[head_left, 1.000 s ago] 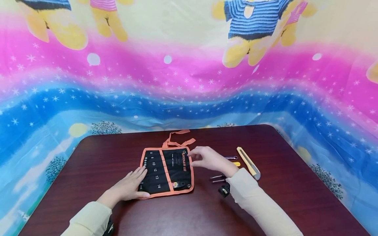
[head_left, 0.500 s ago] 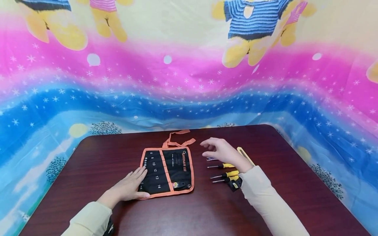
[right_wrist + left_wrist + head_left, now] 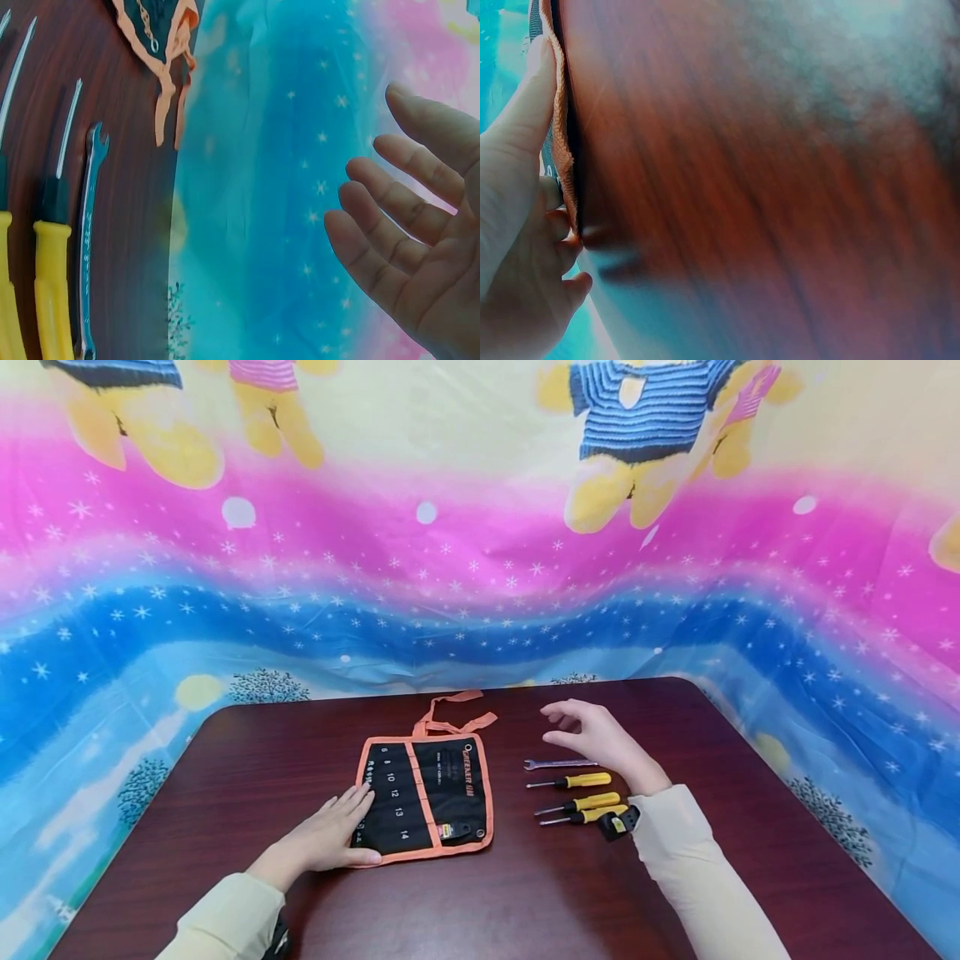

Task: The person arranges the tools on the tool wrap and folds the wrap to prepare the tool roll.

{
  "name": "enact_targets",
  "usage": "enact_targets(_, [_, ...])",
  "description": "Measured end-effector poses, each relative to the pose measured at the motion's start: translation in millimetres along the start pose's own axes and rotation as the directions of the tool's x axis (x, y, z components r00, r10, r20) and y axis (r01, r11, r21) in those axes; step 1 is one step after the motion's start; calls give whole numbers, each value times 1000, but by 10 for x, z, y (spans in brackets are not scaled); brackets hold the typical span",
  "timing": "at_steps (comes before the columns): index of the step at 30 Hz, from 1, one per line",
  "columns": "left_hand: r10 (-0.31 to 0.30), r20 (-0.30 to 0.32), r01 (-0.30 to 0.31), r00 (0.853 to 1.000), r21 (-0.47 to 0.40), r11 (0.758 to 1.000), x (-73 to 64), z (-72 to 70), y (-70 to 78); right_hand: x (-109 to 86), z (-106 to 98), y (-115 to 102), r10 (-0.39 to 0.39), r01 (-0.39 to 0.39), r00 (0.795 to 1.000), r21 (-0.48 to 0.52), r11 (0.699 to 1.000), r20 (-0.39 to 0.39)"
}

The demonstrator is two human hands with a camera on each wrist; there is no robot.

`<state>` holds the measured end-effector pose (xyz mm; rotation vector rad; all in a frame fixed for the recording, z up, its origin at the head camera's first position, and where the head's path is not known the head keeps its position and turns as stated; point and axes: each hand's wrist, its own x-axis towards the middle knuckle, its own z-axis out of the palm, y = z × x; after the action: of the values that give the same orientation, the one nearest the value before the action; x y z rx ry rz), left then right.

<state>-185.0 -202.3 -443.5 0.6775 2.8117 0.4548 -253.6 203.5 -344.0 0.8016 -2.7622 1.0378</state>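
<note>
A black tool pouch point(image 3: 450, 789) with orange trim and printed sizes lies unrolled on the table. My left hand point(image 3: 330, 831) rests on its left edge, fingers stretched over the cloth; the left wrist view shows the same hand point(image 3: 525, 187) along the orange border. Right of the pouch lie a combination wrench point(image 3: 558, 765) and three yellow-handled screwdrivers point(image 3: 592, 780). Above the wrench, my right hand point(image 3: 600, 739) hovers with relaxed fingers. In the right wrist view this hand point(image 3: 420, 217) is bare, apart from the wrench point(image 3: 87, 232) and the screwdrivers point(image 3: 52, 277).
Orange ties point(image 3: 453, 714) trail from the pouch's far side. A small dark labelled item point(image 3: 453, 832) sits at the pouch's near right corner. The dark wooden table point(image 3: 465, 918) ends at the back before a patterned curtain point(image 3: 480, 593). No utility knife shows now; my right arm covers its earlier spot.
My right hand has moved right and away from the pouch's right edge, over the wrench, uncovering the screwdrivers and wrench while its arm covers the utility knife. My left hand has stayed put.
</note>
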Motion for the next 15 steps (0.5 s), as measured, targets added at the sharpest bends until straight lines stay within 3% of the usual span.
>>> enact_targets(8, [-5,6,5,1000,-11,1000,5,14,-11,-134,-119,184,122,-121,991,26,992,-52])
enact_targets(15, [-9,7,9,1000,-9,1000,6,14,-18,-248,-204,419,165,-165,981,6,986,-103])
